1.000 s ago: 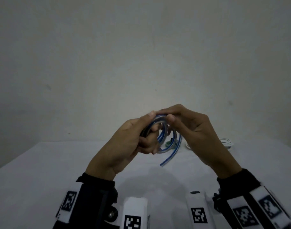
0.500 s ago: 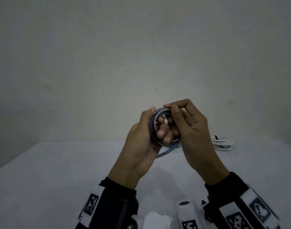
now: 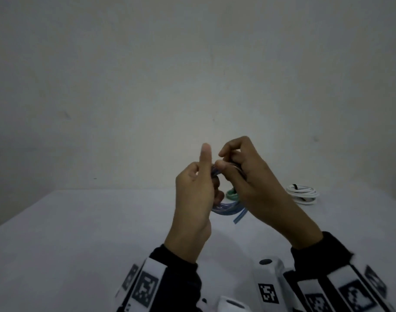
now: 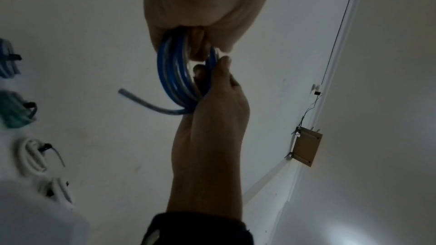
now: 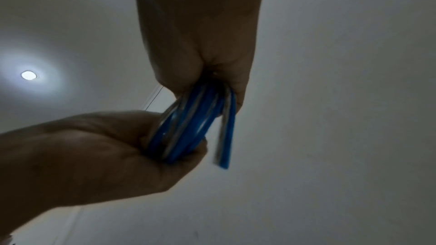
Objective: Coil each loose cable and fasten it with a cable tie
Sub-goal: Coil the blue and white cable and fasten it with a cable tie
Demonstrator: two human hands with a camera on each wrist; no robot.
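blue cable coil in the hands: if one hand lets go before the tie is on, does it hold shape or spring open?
Likely springs open: the blue cable shows no tie, and its free end juts out in a stiff curve rather than drooping. Both the left hand and right hand grip the loops. Probably light.

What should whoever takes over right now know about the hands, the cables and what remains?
Left hand and right hand both grip the blue cable coil, held above the white table. Its free end sticks out; no tie on it is visible.
Done: blue coil wound. The green coil and white coils on the table carry black ties.
Left: tuck the end, tie the blue coil.
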